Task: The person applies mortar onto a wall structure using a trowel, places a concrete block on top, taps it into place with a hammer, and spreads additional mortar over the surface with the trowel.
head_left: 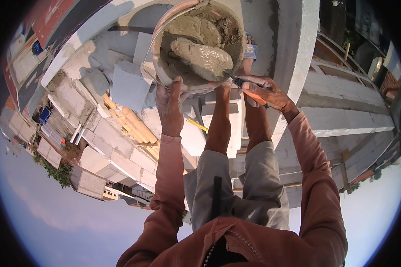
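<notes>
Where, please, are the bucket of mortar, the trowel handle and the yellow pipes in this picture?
bucket of mortar point(161, 66): head view, on its left rim wall.
trowel handle point(253, 94): head view, on the orange grip inside the right hand.
yellow pipes point(136, 127): head view, on the middle of the bundle.

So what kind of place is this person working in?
Most likely an open-air building site, high up. The left hand holds a bucket of wet mortar, the right hand grips a trowel, and pale masonry blocks lie around the unfinished walls.
</notes>
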`<act>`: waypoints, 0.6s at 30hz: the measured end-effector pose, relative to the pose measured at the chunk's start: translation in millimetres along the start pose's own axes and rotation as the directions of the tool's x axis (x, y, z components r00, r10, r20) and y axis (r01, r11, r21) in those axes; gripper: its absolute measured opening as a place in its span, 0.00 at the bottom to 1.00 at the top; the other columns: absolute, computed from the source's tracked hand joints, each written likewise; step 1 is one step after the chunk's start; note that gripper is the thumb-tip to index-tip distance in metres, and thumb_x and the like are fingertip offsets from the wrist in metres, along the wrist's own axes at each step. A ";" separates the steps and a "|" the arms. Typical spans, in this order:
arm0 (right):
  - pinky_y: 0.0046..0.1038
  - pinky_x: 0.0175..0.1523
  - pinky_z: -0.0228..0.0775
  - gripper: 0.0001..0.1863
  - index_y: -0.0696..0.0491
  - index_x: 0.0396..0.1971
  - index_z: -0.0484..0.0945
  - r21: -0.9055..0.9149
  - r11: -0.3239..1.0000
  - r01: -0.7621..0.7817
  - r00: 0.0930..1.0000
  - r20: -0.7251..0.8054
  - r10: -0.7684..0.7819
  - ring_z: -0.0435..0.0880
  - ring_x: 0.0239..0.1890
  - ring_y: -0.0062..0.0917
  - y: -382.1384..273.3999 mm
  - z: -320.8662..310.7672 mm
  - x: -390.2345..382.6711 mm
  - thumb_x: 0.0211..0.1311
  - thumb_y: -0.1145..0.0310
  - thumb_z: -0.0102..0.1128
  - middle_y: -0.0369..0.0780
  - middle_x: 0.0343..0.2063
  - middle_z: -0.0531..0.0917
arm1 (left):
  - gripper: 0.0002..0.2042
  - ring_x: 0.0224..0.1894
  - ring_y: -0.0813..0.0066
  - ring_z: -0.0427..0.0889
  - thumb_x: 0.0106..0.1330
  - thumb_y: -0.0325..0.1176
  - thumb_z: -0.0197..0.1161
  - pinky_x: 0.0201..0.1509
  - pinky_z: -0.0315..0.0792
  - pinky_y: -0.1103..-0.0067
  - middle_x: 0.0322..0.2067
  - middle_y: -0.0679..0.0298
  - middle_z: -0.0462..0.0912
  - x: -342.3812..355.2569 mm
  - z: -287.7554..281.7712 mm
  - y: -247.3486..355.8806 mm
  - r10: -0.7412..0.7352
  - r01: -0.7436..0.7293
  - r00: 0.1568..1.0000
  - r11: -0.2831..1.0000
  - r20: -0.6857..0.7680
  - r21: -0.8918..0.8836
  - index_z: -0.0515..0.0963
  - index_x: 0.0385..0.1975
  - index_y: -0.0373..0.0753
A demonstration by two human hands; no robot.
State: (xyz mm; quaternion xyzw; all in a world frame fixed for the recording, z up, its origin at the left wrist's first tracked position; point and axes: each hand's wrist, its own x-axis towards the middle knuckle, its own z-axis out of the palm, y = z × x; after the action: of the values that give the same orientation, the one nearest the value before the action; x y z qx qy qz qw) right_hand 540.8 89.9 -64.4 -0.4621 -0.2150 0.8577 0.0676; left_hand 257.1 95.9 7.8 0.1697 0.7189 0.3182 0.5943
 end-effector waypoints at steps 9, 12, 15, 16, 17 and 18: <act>0.22 0.52 0.71 0.32 0.61 0.65 0.66 0.387 0.860 0.334 0.942 -0.160 -0.294 0.79 0.43 0.21 -2.8 -50.2 51.7 0.67 0.61 0.64 0.36 0.43 0.78 | 0.24 0.63 0.68 0.72 0.70 0.33 0.60 0.58 0.79 0.63 0.60 0.63 0.71 -26.5 -77.4 -27.9 -0.048 0.012 0.976 0.985 -0.214 -0.170 0.64 0.65 0.45; 0.23 0.56 0.69 0.32 0.59 0.66 0.64 0.381 0.820 0.428 0.904 -0.168 -0.393 0.77 0.48 0.21 11.4 -78.7 138.7 0.67 0.62 0.64 0.36 0.47 0.77 | 0.23 0.60 0.66 0.75 0.70 0.32 0.59 0.57 0.80 0.63 0.60 0.59 0.72 -31.5 -79.7 -32.7 -0.065 0.030 0.966 0.989 -0.250 -0.142 0.64 0.64 0.44; 0.23 0.57 0.66 0.30 0.56 0.64 0.67 0.331 0.792 0.513 0.857 -0.247 -0.451 0.76 0.49 0.20 21.9 -81.6 229.7 0.66 0.59 0.64 0.35 0.49 0.76 | 0.23 0.60 0.66 0.76 0.70 0.33 0.59 0.57 0.80 0.64 0.59 0.59 0.72 -36.5 -85.6 -33.3 -0.077 0.055 0.958 0.995 -0.275 -0.084 0.64 0.64 0.43; 0.23 0.57 0.66 0.30 0.56 0.64 0.67 0.337 0.787 0.517 0.855 -0.252 -0.453 0.76 0.49 0.20 22.6 -81.9 253.2 0.66 0.59 0.64 0.35 0.49 0.76 | 0.23 0.59 0.66 0.76 0.70 0.33 0.59 0.56 0.80 0.65 0.59 0.59 0.72 -38.2 -88.5 -35.2 -0.093 0.079 0.950 0.995 -0.297 -0.059 0.64 0.63 0.43; 0.23 0.59 0.66 0.35 0.60 0.66 0.64 0.278 0.794 0.541 0.837 -0.274 -0.474 0.75 0.52 0.22 25.1 -84.4 271.5 0.64 0.59 0.66 0.39 0.51 0.76 | 0.23 0.59 0.66 0.76 0.70 0.33 0.59 0.56 0.80 0.65 0.59 0.59 0.72 -38.8 -90.7 -40.7 -0.097 0.084 0.952 0.995 -0.290 -0.058 0.64 0.63 0.43; 0.24 0.60 0.65 0.40 0.63 0.68 0.61 0.226 0.795 0.562 0.819 -0.288 -0.497 0.74 0.55 0.25 24.9 -77.0 285.4 0.62 0.58 0.67 0.42 0.53 0.77 | 0.22 0.58 0.67 0.77 0.70 0.33 0.59 0.55 0.81 0.66 0.58 0.59 0.73 -40.7 -96.8 -44.7 -0.122 0.107 0.947 0.992 -0.298 -0.068 0.65 0.63 0.43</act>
State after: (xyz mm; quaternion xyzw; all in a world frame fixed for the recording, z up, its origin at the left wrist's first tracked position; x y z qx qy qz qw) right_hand 445.3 181.0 -330.1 -0.4565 -0.1944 0.7715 0.3983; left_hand 179.5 12.7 17.5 0.0621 0.8013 0.3236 0.4993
